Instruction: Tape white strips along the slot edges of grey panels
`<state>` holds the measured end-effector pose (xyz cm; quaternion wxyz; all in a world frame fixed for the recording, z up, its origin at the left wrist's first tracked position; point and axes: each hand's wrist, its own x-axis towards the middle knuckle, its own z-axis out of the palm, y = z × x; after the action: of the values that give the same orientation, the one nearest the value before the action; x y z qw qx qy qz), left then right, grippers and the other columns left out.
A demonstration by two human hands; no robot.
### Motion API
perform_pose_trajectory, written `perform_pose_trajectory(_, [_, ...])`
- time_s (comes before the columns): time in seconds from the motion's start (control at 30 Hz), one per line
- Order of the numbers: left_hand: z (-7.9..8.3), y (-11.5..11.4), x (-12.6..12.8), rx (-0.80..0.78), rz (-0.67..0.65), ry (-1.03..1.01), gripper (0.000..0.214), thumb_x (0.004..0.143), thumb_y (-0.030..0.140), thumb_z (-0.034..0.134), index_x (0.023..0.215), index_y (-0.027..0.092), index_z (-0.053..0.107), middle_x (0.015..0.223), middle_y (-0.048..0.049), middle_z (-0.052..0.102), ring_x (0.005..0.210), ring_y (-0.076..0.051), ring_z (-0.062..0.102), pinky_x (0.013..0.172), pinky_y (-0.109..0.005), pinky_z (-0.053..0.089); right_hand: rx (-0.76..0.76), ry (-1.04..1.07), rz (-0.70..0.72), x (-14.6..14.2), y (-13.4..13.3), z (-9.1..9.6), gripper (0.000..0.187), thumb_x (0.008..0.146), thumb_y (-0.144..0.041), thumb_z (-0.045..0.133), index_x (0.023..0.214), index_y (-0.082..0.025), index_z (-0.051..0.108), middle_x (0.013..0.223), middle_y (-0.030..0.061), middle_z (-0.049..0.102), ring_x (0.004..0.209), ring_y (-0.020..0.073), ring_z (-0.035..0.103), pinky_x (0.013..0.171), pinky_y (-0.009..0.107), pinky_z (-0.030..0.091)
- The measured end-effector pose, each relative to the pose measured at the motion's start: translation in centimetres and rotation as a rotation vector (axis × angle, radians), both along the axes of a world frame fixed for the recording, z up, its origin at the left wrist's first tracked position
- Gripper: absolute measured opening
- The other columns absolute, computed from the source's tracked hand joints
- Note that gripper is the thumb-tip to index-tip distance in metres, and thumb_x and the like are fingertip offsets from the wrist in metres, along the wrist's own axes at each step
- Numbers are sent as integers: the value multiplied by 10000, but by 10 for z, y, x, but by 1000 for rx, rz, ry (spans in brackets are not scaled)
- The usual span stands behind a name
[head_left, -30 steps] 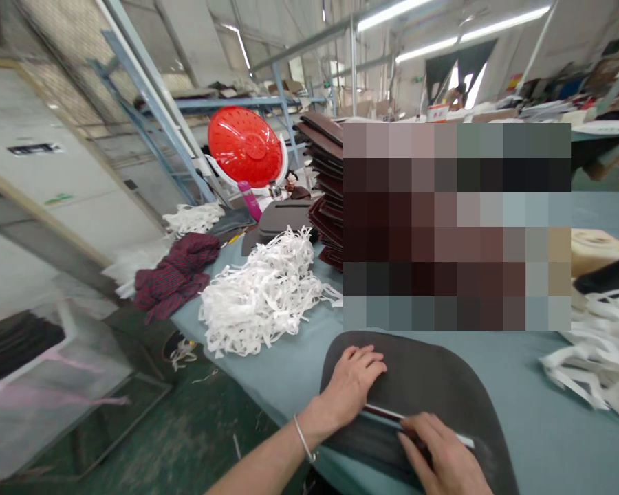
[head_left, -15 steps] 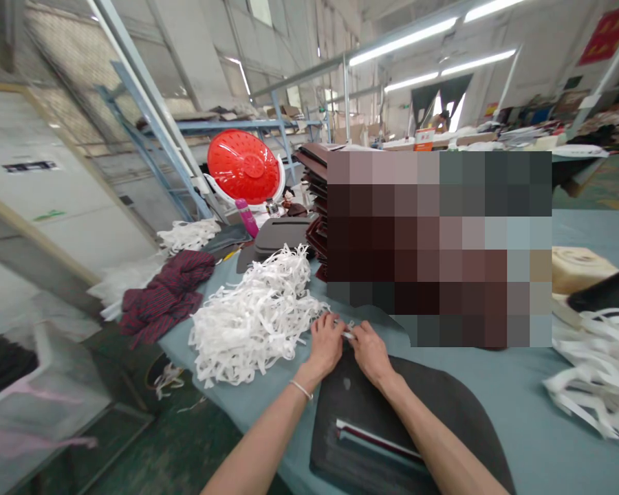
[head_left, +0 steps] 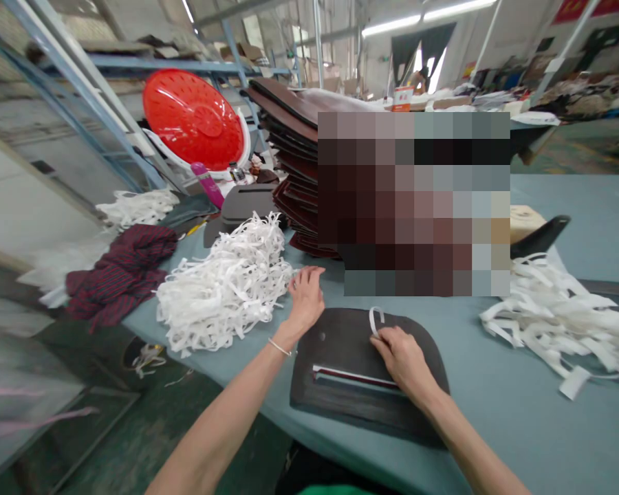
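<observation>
A curled white strip [head_left: 373,322] stands up from my right hand [head_left: 403,359], pinched between thumb and fingers. That hand is over the right half of a dark, rounded panel [head_left: 351,337], which lies on the table and has a long slot edged in white and dark red. My left hand [head_left: 307,297] is raised off the panel's upper left corner, fingers stretched and holding nothing that I can see. Just left of it lies a large heap of white strips [head_left: 227,289]; the fingertips are close to its edge, and I cannot tell whether they touch.
Tall stacks of dark brown panels [head_left: 302,179] stand behind, partly covered by a blurred block. More white strips [head_left: 562,316] lie at right beside a black object [head_left: 541,237]. A red basket [head_left: 196,120], a striped cloth [head_left: 121,271] and a pink bottle [head_left: 206,184] are at left.
My hands, together at the panel's top edge before, have come apart. The right one moved right with a white strip; the left opened toward the heap. The view has shifted, showing more of the panel.
</observation>
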<state>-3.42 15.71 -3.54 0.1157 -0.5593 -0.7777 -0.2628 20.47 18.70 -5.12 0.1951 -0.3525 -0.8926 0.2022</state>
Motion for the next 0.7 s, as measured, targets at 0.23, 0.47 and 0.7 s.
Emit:
perform_pose_trajectory(0.23, [-1, -50, 7, -359, -576, -72, 303, 840, 184, 509, 1136, 245, 533, 1149, -42, 550, 1077, -206, 499, 948, -390, 401, -392, 11, -126, 18, -21, 1, 347, 922, -398, 322, 688, -226, 512, 553, -23, 561, 517, 116, 517, 542, 231, 319])
perform_pose_trajectory(0.47, [-20, -92, 38, -292, -352, -23, 325, 858, 252, 514, 1180, 210, 512, 1131, -89, 513, 1035, -231, 478, 882, -408, 451, -329, -83, -239, 27, 1, -4, 301, 923, -355, 300, 760, -224, 517, 627, -9, 583, 572, 126, 519, 592, 241, 318])
perform_pose_trajectory(0.7, [-27, -99, 51, -266, -274, -24, 335, 873, 267, 497, 1203, 211, 503, 1154, -94, 505, 1043, -239, 472, 891, -416, 440, -328, -95, -239, 23, 15, -1, 193, 923, -278, 305, 976, -216, 480, 674, -12, 612, 617, 128, 547, 596, 231, 309])
